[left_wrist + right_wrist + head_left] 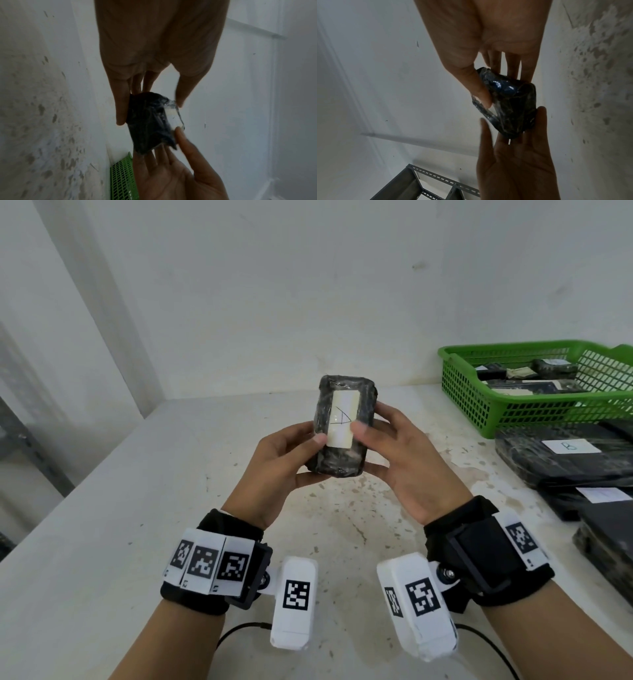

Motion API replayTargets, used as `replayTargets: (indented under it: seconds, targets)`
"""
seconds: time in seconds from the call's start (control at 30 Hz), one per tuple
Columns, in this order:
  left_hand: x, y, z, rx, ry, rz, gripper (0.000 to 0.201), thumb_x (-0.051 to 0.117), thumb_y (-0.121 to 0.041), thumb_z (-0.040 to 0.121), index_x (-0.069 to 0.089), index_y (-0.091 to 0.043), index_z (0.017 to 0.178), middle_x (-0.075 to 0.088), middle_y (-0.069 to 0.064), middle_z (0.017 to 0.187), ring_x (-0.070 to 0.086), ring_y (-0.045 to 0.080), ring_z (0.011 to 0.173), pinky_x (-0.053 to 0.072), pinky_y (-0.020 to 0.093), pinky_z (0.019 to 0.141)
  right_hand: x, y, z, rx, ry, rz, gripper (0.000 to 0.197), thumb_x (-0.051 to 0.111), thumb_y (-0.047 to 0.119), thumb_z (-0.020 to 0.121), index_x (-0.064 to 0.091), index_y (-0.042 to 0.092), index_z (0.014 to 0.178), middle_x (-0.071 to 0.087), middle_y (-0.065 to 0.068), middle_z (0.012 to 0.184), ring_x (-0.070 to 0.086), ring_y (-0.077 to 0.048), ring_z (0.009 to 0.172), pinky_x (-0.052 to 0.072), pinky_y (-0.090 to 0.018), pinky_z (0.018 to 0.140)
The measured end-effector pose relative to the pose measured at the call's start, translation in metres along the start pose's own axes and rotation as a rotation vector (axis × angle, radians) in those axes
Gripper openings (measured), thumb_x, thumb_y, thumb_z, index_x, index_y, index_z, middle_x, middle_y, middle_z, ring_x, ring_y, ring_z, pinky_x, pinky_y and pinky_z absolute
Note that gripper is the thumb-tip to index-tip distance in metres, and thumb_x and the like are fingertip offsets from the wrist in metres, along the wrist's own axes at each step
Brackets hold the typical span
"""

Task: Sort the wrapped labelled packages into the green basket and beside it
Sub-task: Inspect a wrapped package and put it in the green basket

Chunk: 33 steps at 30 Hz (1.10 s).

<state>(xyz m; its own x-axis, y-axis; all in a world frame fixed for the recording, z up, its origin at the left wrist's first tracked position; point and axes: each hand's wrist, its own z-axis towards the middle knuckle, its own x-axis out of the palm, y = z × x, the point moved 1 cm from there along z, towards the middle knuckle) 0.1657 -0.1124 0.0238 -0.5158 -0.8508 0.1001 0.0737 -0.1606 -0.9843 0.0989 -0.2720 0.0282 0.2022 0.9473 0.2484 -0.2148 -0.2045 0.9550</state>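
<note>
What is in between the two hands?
A small black wrapped package with a white label, gripped from both sides by the left hand and the right hand. The head view shows it best.

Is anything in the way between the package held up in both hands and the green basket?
Nothing visible blocks it. The small wrapped package is held above the table by the left hand and right hand. The green basket sits to the right with its top open, and only bare tabletop lies between.

A stained white table (137, 542) meets a white wall (308, 285); grey metal shelving (412, 185) stands far left.
</note>
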Motion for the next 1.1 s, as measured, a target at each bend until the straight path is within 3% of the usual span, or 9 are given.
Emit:
replayTargets:
  seconds: [0.07, 0.13, 0.3, 0.4, 0.5, 0.6, 0.67, 0.87, 1.1]
  targets:
    - [-0.001, 0.0, 0.0, 0.029, 0.014, 0.0, 0.041, 0.068, -0.006, 0.086, 0.061, -0.006, 0.127, 0.069, 0.009, 0.112, 0.069, 0.024, 0.101, 0.059, 0.037, 0.084, 0.002, 0.001, -0.001, -0.016, -0.012, -0.064, 0.06, 0.071, 0.038, 0.075, 0.057, 0.019, 0.13, 0.07, 0.003, 0.119, 0.067, -0.012, 0.107, 0.053, -0.034, 0.088]
    - [-0.002, -0.001, 0.0, 0.045, 0.032, -0.012, 0.048, 0.068, -0.01, 0.079, 0.061, -0.01, 0.126, 0.069, 0.006, 0.111, 0.069, 0.019, 0.099, 0.058, 0.036, 0.084, 0.001, 0.0, -0.001, -0.059, -0.023, -0.118, 0.044, 0.071, 0.029, 0.082, 0.061, 0.018, 0.124, 0.07, 0.002, 0.117, 0.066, -0.008, 0.103, 0.051, -0.026, 0.082]
    - [-0.003, -0.006, -0.002, -0.058, 0.106, -0.034, 0.053, 0.062, -0.061, 0.072, 0.065, -0.037, 0.119, 0.062, 0.0, 0.13, 0.058, 0.018, 0.122, 0.051, 0.051, 0.096, -0.003, -0.002, 0.0, -0.156, 0.068, -0.159, 0.041, 0.07, 0.004, 0.085, 0.059, 0.017, 0.123, 0.068, -0.005, 0.12, 0.06, -0.017, 0.118, 0.051, -0.033, 0.093]
    - [0.0, -0.005, -0.002, -0.064, 0.099, -0.048, 0.057, 0.057, -0.064, 0.078, 0.063, -0.029, 0.124, 0.065, 0.007, 0.128, 0.062, 0.024, 0.119, 0.054, 0.051, 0.094, 0.001, -0.003, -0.002, -0.196, 0.105, -0.223, 0.042, 0.071, 0.003, 0.085, 0.06, 0.019, 0.122, 0.068, -0.003, 0.119, 0.06, -0.016, 0.119, 0.053, -0.038, 0.095]
    - [-0.001, -0.006, -0.001, -0.026, 0.033, -0.079, 0.05, 0.056, -0.045, 0.085, 0.062, -0.014, 0.123, 0.068, 0.012, 0.119, 0.067, 0.028, 0.11, 0.056, 0.046, 0.092, 0.002, -0.004, -0.001, -0.185, 0.109, -0.34, 0.051, 0.077, 0.035, 0.077, 0.059, 0.034, 0.124, 0.063, 0.007, 0.129, 0.048, -0.011, 0.131, 0.04, -0.053, 0.109]
    - [-0.003, -0.005, 0.001, 0.01, -0.012, -0.095, 0.043, 0.057, -0.041, 0.084, 0.064, -0.013, 0.116, 0.071, 0.005, 0.104, 0.069, 0.023, 0.099, 0.057, 0.044, 0.09, 0.005, -0.003, -0.002, -0.008, 0.2, -0.247, 0.078, 0.072, 0.081, 0.054, 0.054, 0.053, 0.125, 0.053, 0.017, 0.14, 0.036, -0.005, 0.139, 0.025, -0.045, 0.113]
    - [-0.002, -0.004, 0.001, 0.033, -0.015, -0.069, 0.044, 0.061, -0.041, 0.084, 0.064, -0.012, 0.117, 0.07, 0.005, 0.105, 0.068, 0.022, 0.099, 0.057, 0.043, 0.091, 0.006, -0.003, -0.004, 0.094, 0.228, -0.164, 0.097, 0.055, 0.095, 0.046, 0.048, 0.051, 0.133, 0.054, 0.015, 0.141, 0.042, -0.008, 0.136, 0.027, -0.047, 0.113]
    - [0.001, -0.003, -0.002, 0.022, 0.066, -0.004, 0.063, 0.066, -0.053, 0.071, 0.062, -0.018, 0.124, 0.071, 0.004, 0.112, 0.067, 0.021, 0.105, 0.055, 0.04, 0.095, 0.01, -0.004, -0.004, 0.018, 0.069, -0.122, 0.051, 0.052, 0.056, 0.08, 0.062, 0.026, 0.12, 0.07, 0.0, 0.117, 0.068, -0.014, 0.106, 0.052, -0.031, 0.093]
    - [0.001, -0.004, -0.002, 0.021, 0.011, -0.011, 0.056, 0.072, -0.042, 0.074, 0.065, -0.013, 0.122, 0.073, 0.009, 0.109, 0.067, 0.029, 0.108, 0.056, 0.043, 0.094, 0.012, -0.004, -0.005, 0.075, 0.027, -0.032, 0.049, 0.05, 0.056, 0.089, 0.064, 0.021, 0.12, 0.069, -0.006, 0.119, 0.065, -0.02, 0.112, 0.051, -0.035, 0.1]
